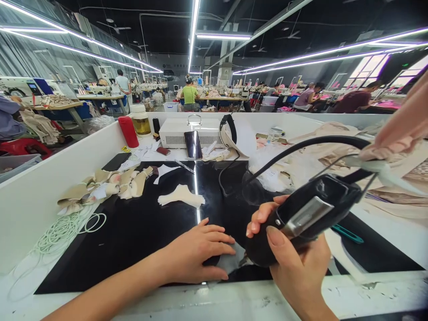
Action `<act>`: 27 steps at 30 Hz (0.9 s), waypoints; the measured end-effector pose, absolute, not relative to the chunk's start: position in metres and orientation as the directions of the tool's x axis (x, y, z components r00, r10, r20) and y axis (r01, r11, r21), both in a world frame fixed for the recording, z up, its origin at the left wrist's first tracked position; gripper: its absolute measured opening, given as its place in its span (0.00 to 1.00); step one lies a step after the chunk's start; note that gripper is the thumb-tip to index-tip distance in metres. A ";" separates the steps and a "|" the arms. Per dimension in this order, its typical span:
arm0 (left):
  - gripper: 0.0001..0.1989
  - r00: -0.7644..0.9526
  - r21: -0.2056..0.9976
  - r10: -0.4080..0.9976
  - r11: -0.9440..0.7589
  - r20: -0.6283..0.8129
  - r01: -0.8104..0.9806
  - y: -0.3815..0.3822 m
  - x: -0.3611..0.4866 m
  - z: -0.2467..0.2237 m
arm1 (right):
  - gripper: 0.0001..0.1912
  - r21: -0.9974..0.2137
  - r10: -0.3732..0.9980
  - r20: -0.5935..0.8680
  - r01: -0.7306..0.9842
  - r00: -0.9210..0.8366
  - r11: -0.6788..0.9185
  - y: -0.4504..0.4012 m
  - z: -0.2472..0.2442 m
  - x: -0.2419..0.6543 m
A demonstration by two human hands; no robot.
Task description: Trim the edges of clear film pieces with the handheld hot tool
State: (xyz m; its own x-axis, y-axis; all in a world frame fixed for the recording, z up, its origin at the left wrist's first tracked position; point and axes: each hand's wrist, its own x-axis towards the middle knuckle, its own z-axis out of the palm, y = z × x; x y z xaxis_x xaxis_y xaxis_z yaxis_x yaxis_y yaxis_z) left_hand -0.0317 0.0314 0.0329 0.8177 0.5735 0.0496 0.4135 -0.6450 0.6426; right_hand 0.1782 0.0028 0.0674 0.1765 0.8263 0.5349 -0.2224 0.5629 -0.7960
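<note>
Fingers of the left hand (200,249) are spread loosely, palm down, over the black work mat (133,240), and a pale fabric piece (233,262) is touched by them near the mat's front edge. A black corded handheld power tool (309,218) is grasped firmly in the right hand (302,267), its rounded body wrapped by thumb and fingers. Its small metal tip is held at the pale piece's right side; whether the cloth is pierced cannot be told. Farther back on the mat, a cream fabric cutout (182,195) is laid flat. A smartphone (193,145) is propped against a white vented case (174,129), and light-green elastic cord (60,236) is heaped at the left.
</note>
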 end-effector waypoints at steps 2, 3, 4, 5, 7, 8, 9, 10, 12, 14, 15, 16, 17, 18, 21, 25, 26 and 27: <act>0.27 0.818 0.634 0.573 -0.652 0.054 0.415 0.031 -0.032 0.032 | 0.15 -0.798 0.825 0.537 -0.211 0.175 0.564 0.002 0.067 0.177; 0.27 0.816 0.629 0.575 -0.658 0.063 0.415 0.031 -0.032 0.031 | 0.15 -0.798 0.823 0.538 -0.204 0.181 0.567 0.002 0.067 0.176; 0.27 0.812 0.622 0.578 -0.664 0.075 0.415 0.031 -0.031 0.031 | 0.14 -0.797 0.820 0.540 -0.197 0.191 0.571 0.003 0.067 0.175; 0.27 0.809 0.614 0.582 -0.670 0.086 0.417 0.032 -0.031 0.030 | 0.14 -0.795 0.815 0.542 -0.189 0.205 0.577 0.005 0.067 0.174; 0.27 0.799 0.600 0.592 -0.678 0.103 0.425 0.032 -0.031 0.028 | 0.16 -0.792 0.802 0.545 -0.164 0.244 0.588 0.009 0.067 0.174; 0.27 0.796 0.596 0.595 -0.680 0.109 0.427 0.032 -0.031 0.028 | 0.17 -0.793 0.796 0.545 -0.148 0.263 0.591 0.012 0.066 0.174; 0.27 0.795 0.595 0.596 -0.680 0.109 0.429 0.032 -0.031 0.028 | 0.18 -0.796 0.793 0.543 -0.132 0.277 0.591 0.015 0.066 0.175; 0.26 0.796 0.596 0.596 -0.679 0.105 0.429 0.032 -0.031 0.028 | 0.18 -0.800 0.790 0.537 -0.118 0.294 0.588 0.017 0.066 0.175; 0.25 0.801 0.600 0.593 -0.673 0.085 0.434 0.032 -0.031 0.028 | 0.18 -0.813 0.794 0.519 -0.105 0.317 0.573 0.020 0.067 0.176; 0.25 0.805 0.601 0.590 -0.666 0.063 0.441 0.032 -0.031 0.028 | 0.18 -0.818 0.802 0.500 -0.124 0.326 0.561 0.018 0.068 0.175; 0.26 0.806 0.602 0.589 -0.664 0.056 0.443 0.032 -0.031 0.028 | 0.19 -0.817 0.806 0.495 -0.143 0.324 0.559 0.017 0.069 0.173; 0.26 0.806 0.604 0.589 -0.663 0.055 0.442 0.032 -0.031 0.028 | 0.19 -0.812 0.810 0.493 -0.166 0.316 0.559 0.015 0.070 0.172; 0.27 0.807 0.606 0.588 -0.663 0.059 0.439 0.033 -0.031 0.029 | 0.19 -0.808 0.815 0.492 -0.188 0.306 0.559 0.012 0.070 0.171; 0.27 0.808 0.608 0.586 -0.665 0.063 0.434 0.033 -0.031 0.029 | 0.19 -0.802 0.818 0.495 -0.208 0.295 0.560 0.010 0.070 0.169; 0.27 0.812 0.605 0.579 -0.672 0.069 0.427 0.033 -0.031 0.031 | 0.18 -0.795 0.825 0.496 -0.241 0.270 0.557 0.007 0.069 0.165; 0.27 0.817 0.597 0.573 -0.676 0.060 0.431 0.033 -0.031 0.031 | 0.19 -0.795 0.830 0.488 -0.253 0.270 0.551 0.006 0.068 0.161; 0.27 0.818 0.597 0.572 -0.678 0.062 0.429 0.033 -0.031 0.031 | 0.19 -0.796 0.830 0.489 -0.253 0.270 0.551 0.007 0.068 0.161; 0.27 0.819 0.597 0.570 -0.679 0.065 0.426 0.033 -0.031 0.031 | 0.19 -0.795 0.829 0.491 -0.251 0.267 0.552 0.007 0.067 0.161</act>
